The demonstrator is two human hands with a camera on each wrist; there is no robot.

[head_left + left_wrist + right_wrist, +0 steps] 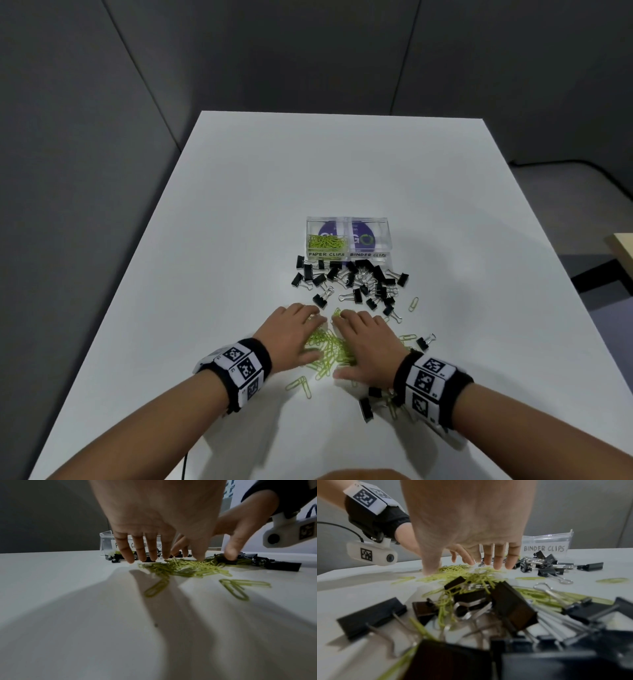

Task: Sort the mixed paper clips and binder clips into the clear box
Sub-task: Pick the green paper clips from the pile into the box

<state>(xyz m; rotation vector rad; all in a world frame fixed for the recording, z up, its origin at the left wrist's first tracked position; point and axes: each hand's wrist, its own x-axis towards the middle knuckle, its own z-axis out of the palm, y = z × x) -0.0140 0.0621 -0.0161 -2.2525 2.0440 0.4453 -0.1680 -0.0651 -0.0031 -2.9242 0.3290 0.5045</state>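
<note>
Both hands, left (297, 330) & right (364, 344), lay spread flat, holding nothing, raking green paper clips (329, 346) together nr the box (347, 240). Next, prob.: scoop pile into PAPER CLIPS side; binder clips (356, 281) wait beside box.

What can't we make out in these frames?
- Head view: paper clips under the left hand and right hand are covered; count unknowable.
- Left wrist view: fingers cover much of the clear box label; the binder side is out of sight.
- Right wrist view: nearest binder clips are blurred; the palm hides the paper-clip compartment.
- Head view: binder clips beside the right wristband are partly hidden.
</note>
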